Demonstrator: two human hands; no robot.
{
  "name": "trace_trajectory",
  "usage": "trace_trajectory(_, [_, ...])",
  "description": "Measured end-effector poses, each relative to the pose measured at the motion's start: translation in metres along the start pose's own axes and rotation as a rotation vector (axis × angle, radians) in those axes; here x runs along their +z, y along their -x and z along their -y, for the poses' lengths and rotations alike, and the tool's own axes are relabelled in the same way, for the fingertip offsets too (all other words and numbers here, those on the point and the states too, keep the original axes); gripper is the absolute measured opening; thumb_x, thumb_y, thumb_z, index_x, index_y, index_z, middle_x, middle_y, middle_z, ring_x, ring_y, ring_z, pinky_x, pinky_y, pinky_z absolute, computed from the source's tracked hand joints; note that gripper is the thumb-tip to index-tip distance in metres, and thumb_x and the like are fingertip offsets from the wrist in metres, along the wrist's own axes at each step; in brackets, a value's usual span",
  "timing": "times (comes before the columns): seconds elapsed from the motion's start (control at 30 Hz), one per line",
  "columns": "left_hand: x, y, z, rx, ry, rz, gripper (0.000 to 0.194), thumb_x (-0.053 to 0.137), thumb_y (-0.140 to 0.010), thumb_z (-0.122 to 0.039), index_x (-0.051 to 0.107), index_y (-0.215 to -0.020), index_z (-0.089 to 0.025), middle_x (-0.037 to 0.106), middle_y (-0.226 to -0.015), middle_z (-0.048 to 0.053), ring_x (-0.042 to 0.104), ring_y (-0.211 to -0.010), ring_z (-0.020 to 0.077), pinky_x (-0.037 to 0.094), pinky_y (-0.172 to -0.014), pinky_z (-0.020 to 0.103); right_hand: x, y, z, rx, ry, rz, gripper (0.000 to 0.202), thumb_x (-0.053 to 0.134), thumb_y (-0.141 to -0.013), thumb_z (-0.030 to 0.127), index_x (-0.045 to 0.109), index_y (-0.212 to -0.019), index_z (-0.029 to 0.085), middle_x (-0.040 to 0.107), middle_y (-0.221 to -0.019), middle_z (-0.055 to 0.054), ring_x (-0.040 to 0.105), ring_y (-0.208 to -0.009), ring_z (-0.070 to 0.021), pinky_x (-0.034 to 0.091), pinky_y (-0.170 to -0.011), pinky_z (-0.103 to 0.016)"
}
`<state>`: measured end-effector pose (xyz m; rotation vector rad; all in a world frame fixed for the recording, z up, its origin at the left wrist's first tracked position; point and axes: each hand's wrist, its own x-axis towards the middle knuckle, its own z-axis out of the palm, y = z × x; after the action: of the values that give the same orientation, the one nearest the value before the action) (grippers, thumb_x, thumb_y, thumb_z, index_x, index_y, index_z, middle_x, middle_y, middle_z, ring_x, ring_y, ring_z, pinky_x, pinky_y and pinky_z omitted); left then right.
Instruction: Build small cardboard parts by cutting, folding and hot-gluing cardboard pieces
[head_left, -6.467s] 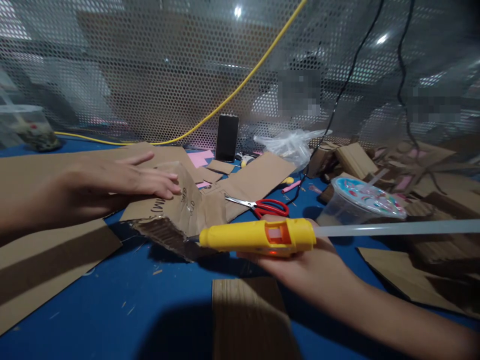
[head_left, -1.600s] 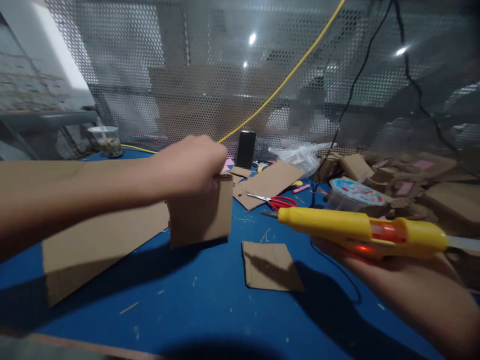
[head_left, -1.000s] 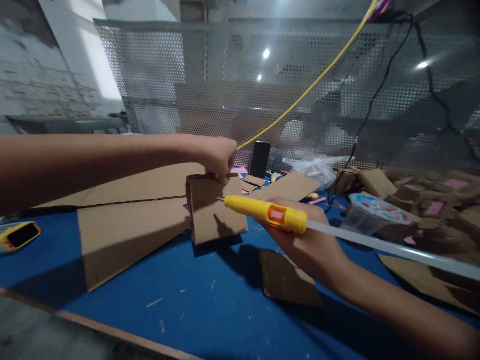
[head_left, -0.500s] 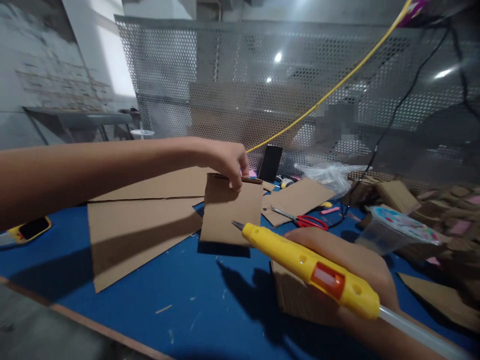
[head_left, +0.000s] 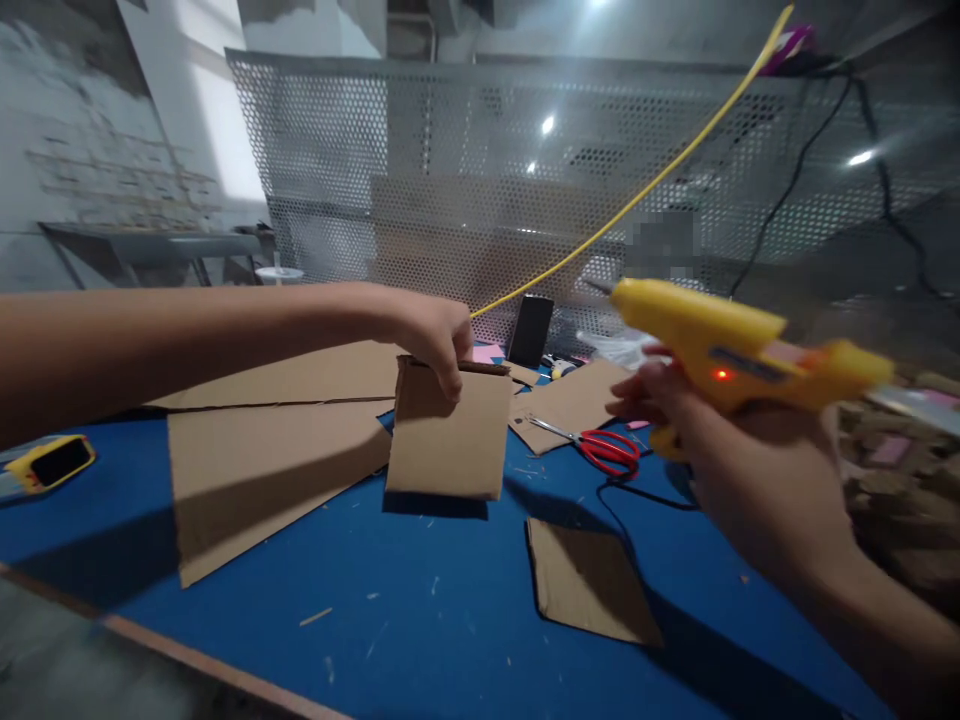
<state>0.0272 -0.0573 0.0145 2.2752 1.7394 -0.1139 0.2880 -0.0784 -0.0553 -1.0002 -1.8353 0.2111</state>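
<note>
My left hand (head_left: pixel 439 335) pinches the top edge of a small cardboard piece (head_left: pixel 448 440), which stands upright on the blue table (head_left: pixel 390 610). At the right, my right hand (head_left: pixel 720 440) is wrapped round the grip of a yellow glue gun (head_left: pixel 697 320). The gun is raised off the table, its dark nozzle pointing left and a red light glowing on its side. A square cardboard piece (head_left: pixel 592 580) lies flat below and between the hands. Large cardboard sheets (head_left: pixel 262 480) lie to the left, partly under my left forearm.
Red-handled scissors (head_left: pixel 607 452) rest beside another cardboard sheet (head_left: pixel 570 400). Behind them a dark phone (head_left: pixel 531 330) leans upright. A yellow-cased device (head_left: pixel 60 462) is at the far left. Cardboard scraps (head_left: pixel 900 510) pile up at the right, and a black cord crosses the table.
My right hand has lifted the glue gun up and to the right, away from the upright piece. The flat square piece is now uncovered. My left hand keeps its hold.
</note>
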Motion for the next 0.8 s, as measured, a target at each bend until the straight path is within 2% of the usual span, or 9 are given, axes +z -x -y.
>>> trace_trajectory(0.07, [0.000, 0.003, -0.003, -0.008, -0.030, -0.003, 0.027, 0.073, -0.061, -0.036, 0.073, -0.081, -0.018, 0.075, -0.082, 0.005, 0.065, -0.073, 0.0191, 0.044, -0.059, 0.026, 0.008, -0.011, 0.008, 0.173, -0.133, -0.106, 0.037, 0.065, -0.082, 0.057, 0.062, -0.071, 0.022, 0.062, -0.055, -0.002, 0.071, -0.059, -0.0246, 0.055, -0.049, -0.033])
trace_trajectory(0.13, [0.000, 0.007, -0.008, -0.010, -0.076, -0.003, 0.025, 0.074, -0.061, -0.036, 0.072, -0.076, -0.017, 0.074, -0.079, 0.004, 0.063, -0.071, 0.0187, 0.042, -0.060, 0.026, 0.019, -0.018, 0.016, 0.263, -0.264, -0.110, 0.033, 0.073, -0.075, 0.052, 0.062, -0.073, 0.021, 0.058, -0.053, 0.001, 0.068, -0.055, -0.0224, 0.054, -0.049, -0.032])
trace_trajectory(0.3, [0.004, 0.020, -0.022, 0.031, -0.107, -0.025, 0.022, 0.075, -0.062, -0.033, 0.072, -0.075, -0.016, 0.070, -0.070, 0.002, 0.060, -0.066, 0.0175, 0.039, -0.059, 0.026, 0.043, -0.027, 0.023, 0.192, -0.269, 0.005, 0.020, 0.070, -0.077, 0.037, 0.062, -0.081, 0.020, 0.063, -0.070, -0.003, 0.064, -0.069, -0.0212, 0.051, -0.061, -0.035])
trace_trajectory(0.4, [0.015, 0.036, -0.031, 0.056, -0.130, -0.121, 0.019, 0.075, -0.063, -0.030, 0.071, -0.077, -0.017, 0.069, -0.069, 0.001, 0.059, -0.063, 0.0160, 0.035, -0.055, 0.025, 0.052, -0.032, 0.019, 0.162, -0.326, 0.048, 0.013, 0.065, -0.077, 0.028, 0.056, -0.073, 0.020, 0.058, -0.069, -0.001, 0.059, -0.068, -0.0179, 0.048, -0.063, -0.034])
trace_trajectory(0.47, [0.028, 0.049, -0.036, 0.086, -0.198, -0.211, 0.010, 0.073, -0.064, -0.024, 0.069, -0.069, -0.017, 0.065, -0.062, 0.000, 0.054, -0.057, 0.0143, 0.031, -0.051, 0.026, 0.055, -0.033, 0.014, 0.242, -0.439, 0.107, 0.014, 0.063, -0.076, 0.024, 0.053, -0.067, 0.020, 0.054, -0.064, 0.001, 0.055, -0.063, -0.0153, 0.046, -0.061, -0.031])
trace_trajectory(0.6, [0.064, 0.070, -0.029, 0.256, -0.393, -0.402, 0.013, 0.060, -0.067, -0.009, 0.063, -0.059, -0.018, 0.059, -0.052, -0.001, 0.051, -0.053, 0.0135, 0.035, -0.061, 0.030, 0.041, -0.018, 0.000, 0.550, -0.627, 0.182, 0.019, 0.067, -0.076, 0.028, 0.055, -0.064, 0.019, 0.054, -0.060, 0.002, 0.052, -0.054, -0.0108, 0.045, -0.057, -0.026])
trace_trajectory(0.67, [0.083, 0.075, -0.018, 0.364, -0.438, -0.554, 0.015, 0.056, -0.074, -0.010, 0.066, -0.069, -0.019, 0.066, -0.059, 0.000, 0.057, -0.058, 0.0143, 0.039, -0.076, 0.034, 0.024, 0.001, -0.008, 0.695, -0.616, 0.282, 0.033, 0.069, -0.079, 0.044, 0.057, -0.060, 0.019, 0.056, -0.057, 0.001, 0.052, -0.052, -0.0110, 0.047, -0.054, -0.025])
trace_trajectory(0.73, [0.097, 0.076, -0.007, 0.453, -0.481, -0.735, 0.018, 0.051, -0.084, -0.014, 0.068, -0.078, -0.019, 0.071, -0.068, 0.002, 0.059, -0.061, 0.0152, 0.039, -0.081, 0.035, 0.005, 0.026, -0.016, 0.792, -0.578, 0.390, 0.046, 0.069, -0.076, 0.059, 0.056, -0.056, 0.020, 0.055, -0.053, 0.000, 0.052, -0.048, -0.0118, 0.051, -0.056, -0.028])
trace_trajectory(0.8, [0.106, 0.075, 0.000, 0.518, -0.516, -0.872, 0.023, 0.046, -0.089, -0.016, 0.068, -0.083, -0.018, 0.072, -0.072, 0.004, 0.060, -0.062, 0.0162, 0.039, -0.081, 0.035, -0.010, 0.051, -0.024, 0.872, -0.551, 0.509, 0.045, 0.067, -0.076, 0.063, 0.061, -0.061, 0.021, 0.055, -0.051, 0.000, 0.056, -0.048, -0.0149, 0.053, -0.056, -0.030])
